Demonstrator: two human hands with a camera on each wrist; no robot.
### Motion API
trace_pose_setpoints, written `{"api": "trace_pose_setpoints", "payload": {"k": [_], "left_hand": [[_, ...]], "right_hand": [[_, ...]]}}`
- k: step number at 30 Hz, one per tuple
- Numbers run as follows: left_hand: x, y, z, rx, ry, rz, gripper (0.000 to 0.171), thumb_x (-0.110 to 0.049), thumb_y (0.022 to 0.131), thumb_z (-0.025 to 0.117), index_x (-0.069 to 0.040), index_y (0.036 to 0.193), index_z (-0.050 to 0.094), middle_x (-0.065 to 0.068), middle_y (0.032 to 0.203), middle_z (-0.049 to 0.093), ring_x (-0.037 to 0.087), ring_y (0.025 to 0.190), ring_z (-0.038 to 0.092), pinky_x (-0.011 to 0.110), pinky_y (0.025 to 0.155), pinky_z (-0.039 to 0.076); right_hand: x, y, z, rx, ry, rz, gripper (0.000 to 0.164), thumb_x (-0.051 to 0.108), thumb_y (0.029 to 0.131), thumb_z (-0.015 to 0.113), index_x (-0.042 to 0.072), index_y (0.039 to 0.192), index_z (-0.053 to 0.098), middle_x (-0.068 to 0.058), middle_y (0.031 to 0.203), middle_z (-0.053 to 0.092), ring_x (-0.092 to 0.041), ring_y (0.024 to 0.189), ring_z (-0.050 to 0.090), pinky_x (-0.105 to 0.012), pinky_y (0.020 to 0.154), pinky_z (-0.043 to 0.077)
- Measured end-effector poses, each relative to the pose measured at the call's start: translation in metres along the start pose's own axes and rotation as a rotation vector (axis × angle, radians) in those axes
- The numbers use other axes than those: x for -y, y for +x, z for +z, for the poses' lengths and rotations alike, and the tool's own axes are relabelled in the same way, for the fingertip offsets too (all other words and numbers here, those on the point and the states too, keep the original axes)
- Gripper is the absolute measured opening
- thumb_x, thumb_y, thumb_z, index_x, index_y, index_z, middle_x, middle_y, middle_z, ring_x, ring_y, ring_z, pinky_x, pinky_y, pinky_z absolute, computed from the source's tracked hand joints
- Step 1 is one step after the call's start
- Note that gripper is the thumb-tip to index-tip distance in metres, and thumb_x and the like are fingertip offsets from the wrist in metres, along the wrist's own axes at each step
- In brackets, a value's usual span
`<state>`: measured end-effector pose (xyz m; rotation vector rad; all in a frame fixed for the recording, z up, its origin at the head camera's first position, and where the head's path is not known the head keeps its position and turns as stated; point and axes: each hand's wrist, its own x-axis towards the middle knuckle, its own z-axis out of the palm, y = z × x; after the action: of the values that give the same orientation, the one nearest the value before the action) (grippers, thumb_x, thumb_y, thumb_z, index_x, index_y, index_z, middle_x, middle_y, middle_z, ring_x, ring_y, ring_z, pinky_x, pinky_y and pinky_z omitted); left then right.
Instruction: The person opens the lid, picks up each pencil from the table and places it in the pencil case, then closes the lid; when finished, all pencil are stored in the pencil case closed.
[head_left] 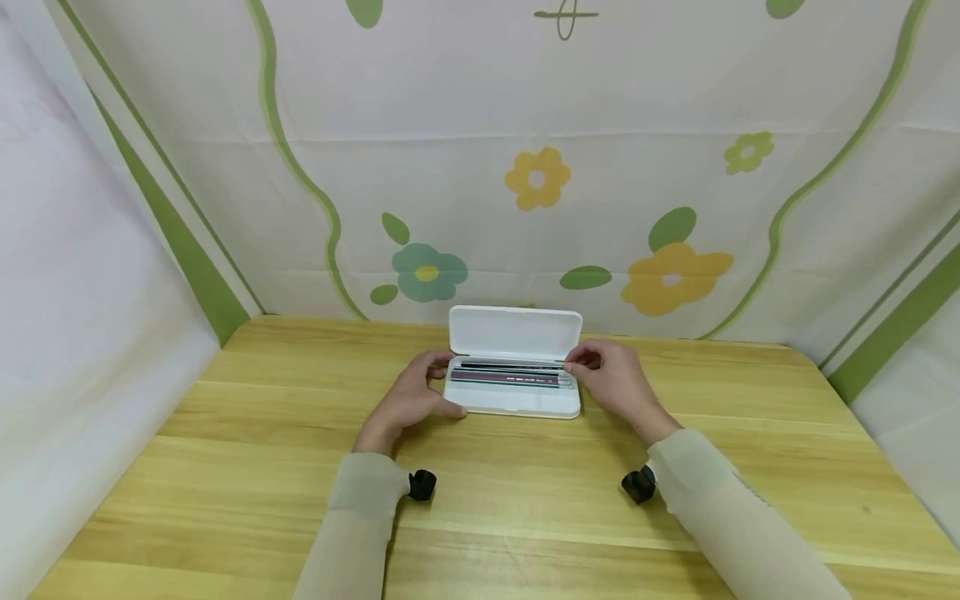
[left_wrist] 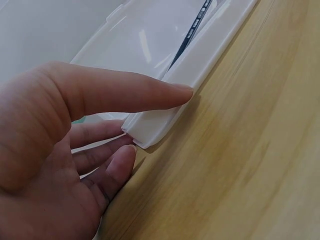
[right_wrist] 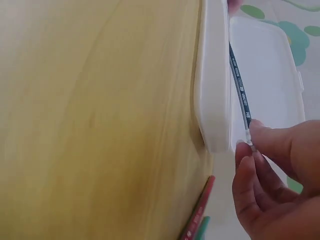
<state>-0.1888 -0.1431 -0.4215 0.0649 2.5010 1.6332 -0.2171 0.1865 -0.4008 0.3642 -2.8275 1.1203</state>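
A white pencil case (head_left: 510,402) lies on the table with its lid (head_left: 517,332) raised at the back. Several pencils (head_left: 502,378) lie lengthwise inside, some dark and one reddish. My left hand (head_left: 412,397) grips the case's left end; in the left wrist view its thumb (left_wrist: 150,93) presses along the front wall and the other fingers are at the end. At the right end, my right hand (head_left: 617,381) pinches the tip of a dark HB pencil (right_wrist: 243,98) between thumb and fingers. That pencil lies along the case's back side, partly hidden by the front wall in the right wrist view.
A red pencil (right_wrist: 199,210) and a green one (right_wrist: 202,228) lie on the wooden table (head_left: 517,500) beyond the case's right end. A floral curtain (head_left: 450,167) hangs behind the table. Black devices sit at the left wrist (head_left: 422,485) and right wrist (head_left: 638,484).
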Motion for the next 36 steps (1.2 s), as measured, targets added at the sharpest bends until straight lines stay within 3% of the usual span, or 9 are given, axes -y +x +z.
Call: {"api": "trace_pose_setpoints", "payload": {"k": [12, 23, 36], "left_hand": [[-0.002, 0.000, -0.001, -0.001, 0.001, -0.005, 0.093, -0.004, 0.070, 0.097, -0.012, 0.153, 0.055, 0.011, 0.153, 0.055, 0.033, 0.137, 0.050, 0.052, 0.119, 0.043], [-0.002, 0.001, 0.000, 0.002, 0.004, -0.004, 0.093, -0.002, 0.070, 0.097, -0.011, 0.152, 0.055, 0.012, 0.153, 0.054, 0.034, 0.135, 0.050, 0.052, 0.119, 0.043], [-0.001, 0.002, -0.001, 0.002, 0.002, 0.015, 0.093, -0.003, 0.070, 0.097, -0.009, 0.153, 0.055, 0.013, 0.151, 0.056, 0.034, 0.133, 0.052, 0.052, 0.117, 0.044]], "right_hand": [[-0.002, 0.001, 0.004, -0.024, 0.092, 0.126, 0.009, 0.013, 0.094, 0.083, 0.012, 0.103, 0.083, -0.011, 0.109, 0.080, -0.024, 0.094, 0.070, -0.028, 0.076, 0.055], [0.001, 0.003, 0.011, -0.072, 0.048, 0.073, 0.007, 0.012, 0.092, 0.085, 0.008, 0.098, 0.085, -0.013, 0.102, 0.080, -0.025, 0.090, 0.070, -0.030, 0.078, 0.055], [0.000, 0.007, 0.016, -0.092, 0.014, 0.124, 0.008, 0.017, 0.093, 0.084, 0.011, 0.098, 0.084, -0.011, 0.103, 0.080, -0.025, 0.091, 0.067, -0.032, 0.079, 0.052]]}}
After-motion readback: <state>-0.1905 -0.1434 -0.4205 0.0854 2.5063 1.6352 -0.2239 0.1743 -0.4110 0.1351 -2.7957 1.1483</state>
